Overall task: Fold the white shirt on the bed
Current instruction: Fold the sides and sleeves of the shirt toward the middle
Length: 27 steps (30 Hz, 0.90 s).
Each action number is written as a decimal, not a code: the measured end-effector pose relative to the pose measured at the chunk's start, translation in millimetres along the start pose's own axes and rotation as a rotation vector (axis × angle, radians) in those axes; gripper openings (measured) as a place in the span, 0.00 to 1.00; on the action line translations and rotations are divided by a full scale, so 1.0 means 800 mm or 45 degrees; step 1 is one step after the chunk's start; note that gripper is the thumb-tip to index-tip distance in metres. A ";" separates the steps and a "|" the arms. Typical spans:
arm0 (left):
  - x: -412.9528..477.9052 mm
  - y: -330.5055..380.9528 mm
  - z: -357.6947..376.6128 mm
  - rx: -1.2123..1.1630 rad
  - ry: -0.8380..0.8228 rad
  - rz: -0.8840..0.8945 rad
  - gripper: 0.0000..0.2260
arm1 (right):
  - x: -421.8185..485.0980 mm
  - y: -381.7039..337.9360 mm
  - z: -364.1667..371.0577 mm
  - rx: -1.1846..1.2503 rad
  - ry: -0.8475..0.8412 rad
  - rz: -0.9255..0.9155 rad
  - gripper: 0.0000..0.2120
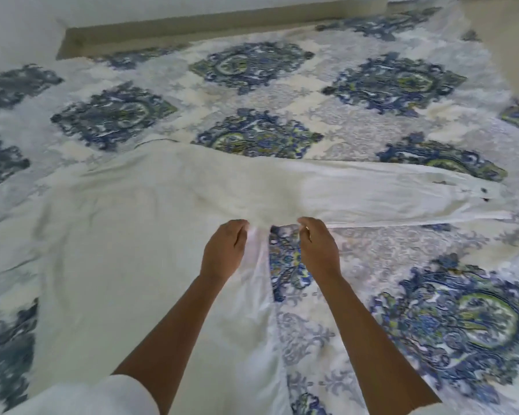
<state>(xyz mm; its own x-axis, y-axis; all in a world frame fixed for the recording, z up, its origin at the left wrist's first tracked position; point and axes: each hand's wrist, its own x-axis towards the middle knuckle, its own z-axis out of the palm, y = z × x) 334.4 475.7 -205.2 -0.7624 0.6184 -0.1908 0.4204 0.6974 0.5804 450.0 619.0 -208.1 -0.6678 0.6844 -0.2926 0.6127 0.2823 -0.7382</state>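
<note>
The white shirt (126, 235) lies spread over the bed, its body on the left and one long sleeve (387, 196) stretched out to the right, ending in a cuff with dark buttons. My left hand (224, 250) grips the shirt's fabric where the sleeve meets the body. My right hand (318, 250) pinches the sleeve's lower edge just to the right of it. The two hands are a short gap apart, with the bedspread showing between them.
The bed is covered by a white quilt (357, 265) with blue and green medallions. A beige floor strip (222, 25) and white wall lie beyond the far edge. The bed's right edge (492, 55) drops to the floor at top right.
</note>
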 end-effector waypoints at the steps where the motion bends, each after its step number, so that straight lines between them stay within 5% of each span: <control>1: -0.011 -0.017 -0.012 -0.053 0.049 -0.047 0.20 | -0.007 -0.015 0.020 0.049 -0.017 0.007 0.14; 5: -0.042 -0.100 -0.062 -0.267 0.226 -0.152 0.10 | -0.039 -0.075 0.106 0.261 -0.121 0.108 0.13; 19: -0.107 -0.390 -0.255 -0.554 0.431 -0.488 0.09 | -0.126 -0.272 0.385 0.539 -0.377 0.271 0.17; 23: -0.099 -0.473 -0.304 -0.720 0.676 -0.958 0.14 | -0.117 -0.324 0.452 0.467 -0.537 0.215 0.15; 27: -0.078 -0.549 -0.370 -1.237 1.051 -1.452 0.29 | -0.090 -0.372 0.515 0.290 -0.616 0.001 0.10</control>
<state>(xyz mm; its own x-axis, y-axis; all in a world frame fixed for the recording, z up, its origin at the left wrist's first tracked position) 51.5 24.0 -214.1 -0.6059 -0.5536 -0.5714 -0.6694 -0.0335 0.7422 141.5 208.8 -218.2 -0.8190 0.2809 -0.5003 0.5419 0.0921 -0.8354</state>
